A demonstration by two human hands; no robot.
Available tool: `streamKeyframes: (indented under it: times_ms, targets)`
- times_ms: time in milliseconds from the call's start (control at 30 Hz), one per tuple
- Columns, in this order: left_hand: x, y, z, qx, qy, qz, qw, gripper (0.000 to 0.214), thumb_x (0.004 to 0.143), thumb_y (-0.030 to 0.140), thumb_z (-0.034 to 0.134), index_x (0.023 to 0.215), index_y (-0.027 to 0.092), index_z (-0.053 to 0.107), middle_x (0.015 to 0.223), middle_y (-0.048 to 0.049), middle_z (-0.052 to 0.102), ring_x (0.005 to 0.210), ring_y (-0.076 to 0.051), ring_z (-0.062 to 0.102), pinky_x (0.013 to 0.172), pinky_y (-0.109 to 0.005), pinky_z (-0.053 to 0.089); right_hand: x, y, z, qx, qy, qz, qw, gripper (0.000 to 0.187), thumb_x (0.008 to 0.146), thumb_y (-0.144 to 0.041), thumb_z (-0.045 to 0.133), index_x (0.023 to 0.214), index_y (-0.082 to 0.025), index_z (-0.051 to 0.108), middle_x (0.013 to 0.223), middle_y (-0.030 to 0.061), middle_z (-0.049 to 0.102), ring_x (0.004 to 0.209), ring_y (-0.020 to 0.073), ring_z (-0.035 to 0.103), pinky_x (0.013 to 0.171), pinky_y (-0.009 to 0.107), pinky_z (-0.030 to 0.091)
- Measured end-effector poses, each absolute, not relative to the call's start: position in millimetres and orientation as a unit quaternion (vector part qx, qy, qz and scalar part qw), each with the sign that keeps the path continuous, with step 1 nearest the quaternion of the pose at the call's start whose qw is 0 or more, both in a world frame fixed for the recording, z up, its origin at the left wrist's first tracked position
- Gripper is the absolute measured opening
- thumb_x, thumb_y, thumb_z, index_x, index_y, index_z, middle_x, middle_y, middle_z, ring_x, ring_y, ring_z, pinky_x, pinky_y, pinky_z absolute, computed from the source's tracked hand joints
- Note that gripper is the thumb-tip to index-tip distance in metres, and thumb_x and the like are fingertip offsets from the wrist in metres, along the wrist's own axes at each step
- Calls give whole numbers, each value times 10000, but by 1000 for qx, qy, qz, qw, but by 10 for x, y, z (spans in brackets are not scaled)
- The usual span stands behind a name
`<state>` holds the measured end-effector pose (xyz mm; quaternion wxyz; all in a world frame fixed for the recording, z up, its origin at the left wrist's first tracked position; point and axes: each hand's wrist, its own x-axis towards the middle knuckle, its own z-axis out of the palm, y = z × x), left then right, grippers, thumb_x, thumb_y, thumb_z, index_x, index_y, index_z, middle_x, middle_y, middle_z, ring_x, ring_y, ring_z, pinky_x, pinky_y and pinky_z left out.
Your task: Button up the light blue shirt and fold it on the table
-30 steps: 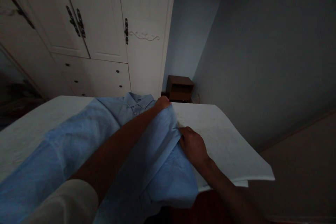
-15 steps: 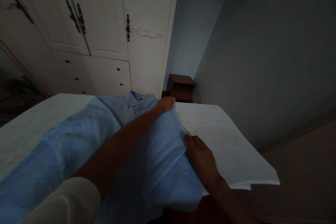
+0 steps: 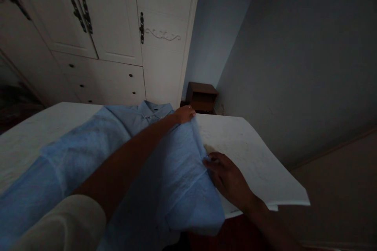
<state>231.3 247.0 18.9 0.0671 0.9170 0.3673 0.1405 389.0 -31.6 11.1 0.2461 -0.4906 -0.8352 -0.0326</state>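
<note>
A light blue button-collar shirt [image 3: 94, 141] lies spread on a white table [image 3: 235, 137], its collar at the far edge. My left hand [image 3: 185, 114] reaches across it and is closed on the fabric at the shoulder, just right of the collar. Nearer to me, my right hand [image 3: 226, 176] pinches the shirt's right edge between thumb and fingers. The cloth between both hands forms a fairly straight edge. On the right side a fabric layer lies folded over the shirt, and its lower part hangs past the table's near edge.
Behind the table stands a white wardrobe [image 3: 118, 15] with dark handles and drawers. A small brown cabinet [image 3: 202, 93] sits in the far corner. The grey wall [image 3: 309, 55] runs along the right.
My right hand has shifted its fingers at the shirt's edge, and they now look more spread. The left hand keeps its hold at the shoulder. The view has moved slightly.
</note>
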Motion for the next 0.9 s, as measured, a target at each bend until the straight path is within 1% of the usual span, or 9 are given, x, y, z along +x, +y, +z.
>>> streamKeyframes:
  times_ms: [100, 167, 233, 300, 433, 500, 700, 800, 900]
  targets:
    - [2285, 2575, 156, 923, 347, 151, 76, 309, 887, 265, 478, 1138, 254, 658, 1259, -44, 625, 1209, -250, 512, 1003, -392, 402, 3890, -219, 167, -516, -806, 29, 287, 400, 909, -147, 405, 1267, -172, 581, 1097, 125, 637, 1001, 223, 615, 887, 416, 549]
    - [2303, 2625, 129, 924, 337, 160, 87, 308, 878, 236, 481, 1121, 262, 669, 1221, -22, 655, 1189, -227, 530, 1007, -376, 400, 3874, -139, 175, -527, -792, 39, 306, 420, 929, -183, 406, 1334, -155, 515, 1119, 131, 631, 1043, 230, 597, 920, 431, 530]
    - [2341, 2660, 107, 924, 327, 174, 98, 283, 883, 224, 468, 1045, 235, 700, 1139, -20, 695, 1119, -196, 576, 996, -340, 407, 3851, -74, 158, -519, -799, 35, 301, 383, 953, -240, 429, 1312, -167, 540, 1197, 140, 601, 1130, 239, 558, 967, 441, 500]
    - [2382, 2685, 94, 923, 319, 186, 111, 265, 885, 231, 467, 969, 196, 716, 1050, -31, 721, 1025, -171, 618, 950, -295, 432, 3829, -47, 122, -507, -816, 23, 276, 345, 957, -299, 467, 1252, -178, 598, 1219, 142, 589, 1152, 247, 544, 977, 442, 487]
    - [2437, 2722, 72, 915, 324, 203, 132, 257, 879, 258, 493, 927, 145, 719, 944, -56, 733, 895, -156, 651, 831, -248, 471, 3791, -90, 47, -543, -809, -31, 225, 357, 952, -345, 484, 1186, -134, 652, 964, 142, 633, 924, 247, 601, 827, 423, 538]
    - [2456, 2731, 58, 908, 337, 210, 135, 258, 876, 269, 501, 920, 141, 721, 927, -63, 731, 874, -165, 652, 805, -255, 473, 3769, -120, 27, -554, -804, -54, 209, 366, 959, -345, 465, 1170, -118, 658, 892, 135, 631, 853, 239, 601, 785, 404, 542]
    - [2466, 2696, 36, 884, 381, 238, 128, 285, 868, 375, 530, 826, 173, 727, 885, -64, 715, 855, -190, 634, 775, -281, 460, 3707, -137, 26, -572, -798, -94, 166, 355, 962, -318, 443, 1159, -117, 659, 862, 121, 658, 811, 245, 611, 758, 399, 521]
    - [2394, 2666, 53, 864, 414, 263, 115, 380, 902, 419, 458, 786, 156, 707, 869, -91, 693, 857, -202, 615, 788, -304, 456, 3700, -141, 26, -581, -791, -95, 168, 354, 967, -313, 427, 1169, -131, 654, 868, 113, 675, 803, 243, 620, 746, 396, 500]
    - [2257, 2614, 108, 847, 433, 291, 104, 449, 936, 428, 367, 802, 142, 687, 892, -108, 675, 887, -206, 598, 832, -323, 448, 3708, -147, 27, -583, -787, -92, 180, 361, 971, -321, 418, 1170, -130, 651, 890, 113, 695, 826, 243, 636, 757, 389, 478]
